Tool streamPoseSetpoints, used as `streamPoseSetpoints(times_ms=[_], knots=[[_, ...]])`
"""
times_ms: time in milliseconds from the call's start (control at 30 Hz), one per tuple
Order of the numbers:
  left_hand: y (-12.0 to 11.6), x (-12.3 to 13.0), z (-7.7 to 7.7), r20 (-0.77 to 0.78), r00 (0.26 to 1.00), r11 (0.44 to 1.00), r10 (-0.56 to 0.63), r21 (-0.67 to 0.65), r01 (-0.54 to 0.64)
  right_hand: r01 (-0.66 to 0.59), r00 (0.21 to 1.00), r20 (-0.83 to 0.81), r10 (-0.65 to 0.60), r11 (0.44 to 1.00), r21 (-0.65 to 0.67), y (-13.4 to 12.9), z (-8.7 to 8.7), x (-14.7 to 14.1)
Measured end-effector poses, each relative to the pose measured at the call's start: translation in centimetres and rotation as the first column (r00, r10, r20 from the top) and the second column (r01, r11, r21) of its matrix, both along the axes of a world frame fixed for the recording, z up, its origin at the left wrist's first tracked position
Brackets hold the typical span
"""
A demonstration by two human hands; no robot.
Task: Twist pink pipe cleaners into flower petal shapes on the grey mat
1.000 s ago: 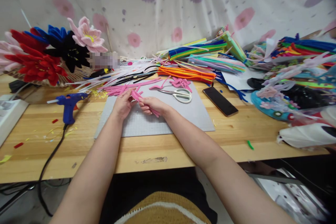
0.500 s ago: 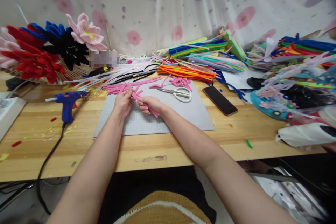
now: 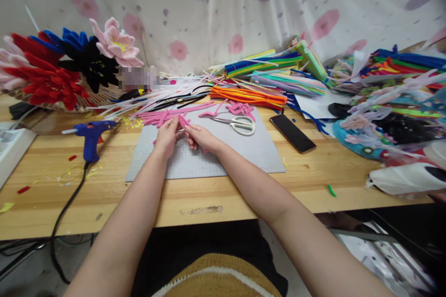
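Observation:
Over the grey cutting mat [image 3: 244, 158], my left hand [image 3: 167, 137] and my right hand [image 3: 199, 139] are close together, both closed on pink pipe cleaners [image 3: 183, 121]. The pipe cleaners' tips stick up between my fingers, and a bit of pink shows below my right hand. My fingers hide much of the bundle. Just beyond my hands lie more pink pipe cleaners [image 3: 153, 116] across the mat's back edge. White-handled scissors [image 3: 243, 125] rest on the mat to the right, beside a curled pink piece [image 3: 241, 109].
A blue glue gun [image 3: 91, 141] stands on the left, its cord running off the table's front. A phone [image 3: 292, 133] lies right of the mat. Orange pipe cleaners [image 3: 248, 97] and other coloured bundles line the back. Fuzzy flowers [image 3: 52, 81] fill the back left.
My hands have come closer together, the left shifting slightly right. The pink pipe cleaners between them now point more upward, and less of them shows below my right hand.

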State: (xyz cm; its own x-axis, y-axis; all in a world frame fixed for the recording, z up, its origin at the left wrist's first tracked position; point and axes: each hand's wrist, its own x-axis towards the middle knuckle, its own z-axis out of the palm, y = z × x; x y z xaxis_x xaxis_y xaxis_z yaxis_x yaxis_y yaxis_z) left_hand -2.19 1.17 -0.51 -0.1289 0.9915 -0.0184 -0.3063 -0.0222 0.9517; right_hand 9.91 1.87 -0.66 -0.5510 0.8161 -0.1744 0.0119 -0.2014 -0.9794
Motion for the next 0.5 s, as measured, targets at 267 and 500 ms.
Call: streamPoseSetpoints(times_ms=[267, 500], knots=[[-0.4, -0.1, 0.2, -0.131, 0.988, 0.993, 0.078, -0.08, -0.089, 0.015, 0.993, 0.116, -0.027, 0.995, 0.097, 0.6, -0.5, 0.2], [-0.5, -0.3, 0.6, -0.152, 0.988, 0.992, 0.034, -0.114, -0.052, 0.102, 0.975, 0.173, -0.141, 0.971, 0.218, 1.0, -1.2, 0.4]])
